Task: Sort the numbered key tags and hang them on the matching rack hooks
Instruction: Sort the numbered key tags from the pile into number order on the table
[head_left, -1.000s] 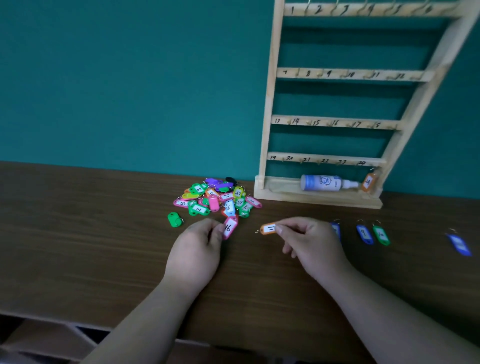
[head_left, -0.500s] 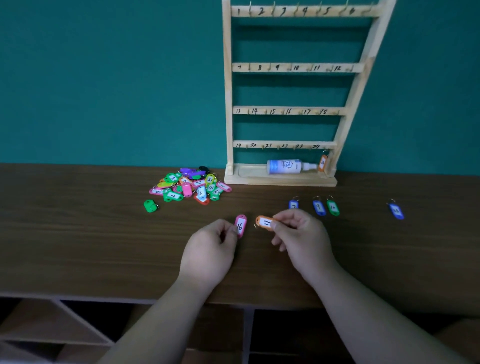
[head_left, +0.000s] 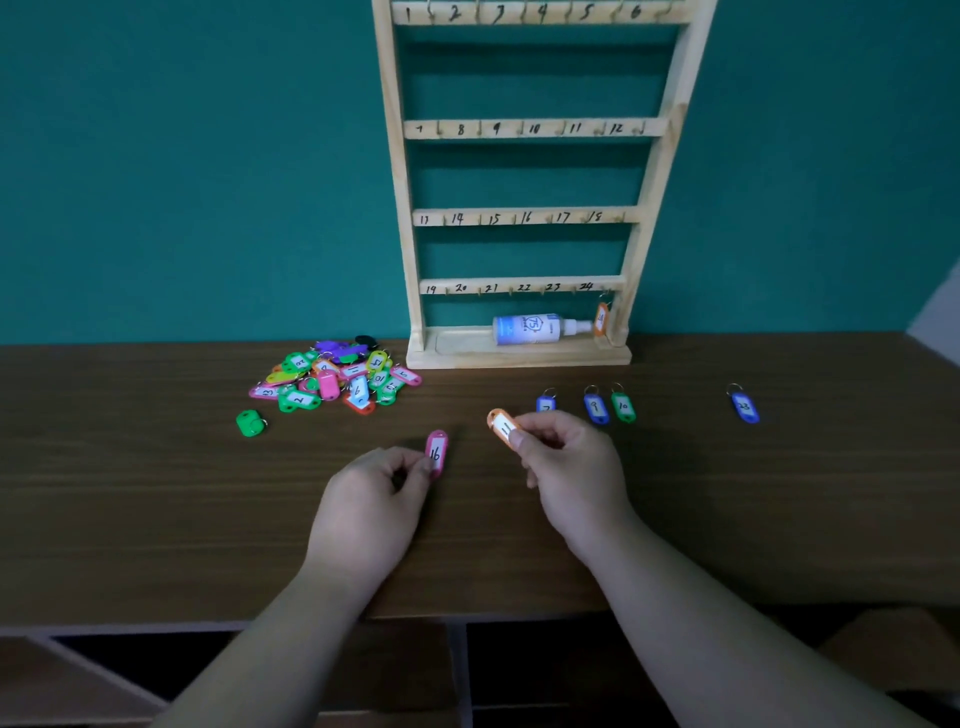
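My left hand (head_left: 371, 506) pinches a pink tag marked 16 (head_left: 436, 452) just above the table. An orange tag marked 11 (head_left: 502, 425) is pinched in my right hand (head_left: 569, 467). A wooden rack (head_left: 524, 218) with numbered hooks 1 to 24 stands against the wall; an orange tag (head_left: 601, 318) hangs at its lower right. A pile of coloured tags (head_left: 337, 376) lies left of the rack. In a row on the table lie a blue tag (head_left: 545, 402), a blue 9 tag (head_left: 596, 408), a green 10 tag (head_left: 623, 407) and, further right, a blue 23 tag (head_left: 745, 407).
A white spray bottle (head_left: 532, 329) lies on the rack's base. A lone green tag (head_left: 250, 422) sits left of the pile. The brown table (head_left: 156, 493) ends at a front edge over open shelves.
My left hand drew the pink 16 tag out of the pile toward the table's middle. My right hand kept hold of the orange 11 tag. The view pulled back and shows more of the rack.
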